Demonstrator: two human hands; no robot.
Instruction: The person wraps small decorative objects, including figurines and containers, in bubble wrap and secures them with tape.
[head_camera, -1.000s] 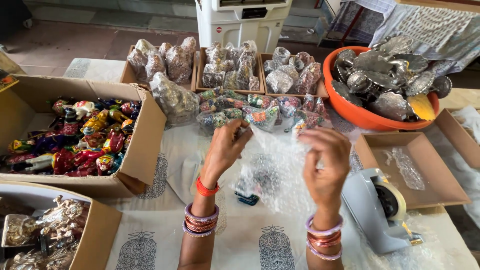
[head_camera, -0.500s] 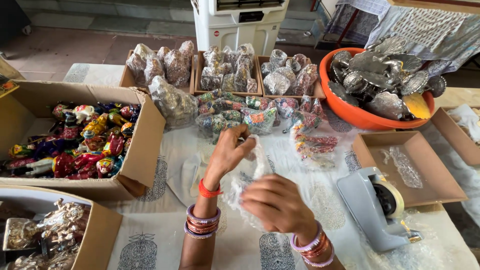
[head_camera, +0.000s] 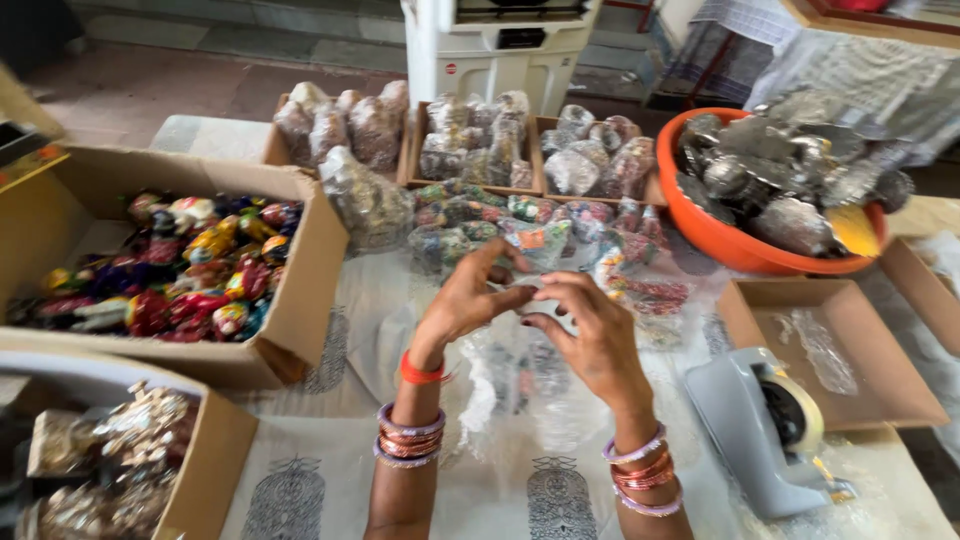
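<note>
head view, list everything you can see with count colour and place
clear plastic bag: one, transparent, hanging below both hands
large cardboard box: one, brown, left, full of multicoloured figurines
near cardboard box: one, brown, bottom left, holding gold and silver trinkets
small cardboard trays: three, brown, far edge, holding filled clear packets
loose packets: a pile, colourful contents, centre
basin: one, orange, right, holding silvery wrapped items
shallow box: one, brown, right, clear plastic inside
tape dispenser: one, grey, lower right
table cloth: one, white with dark prints
left hand: bangles, red thread, pinching the bag top
right hand: bangles, pinching the bag top
</note>
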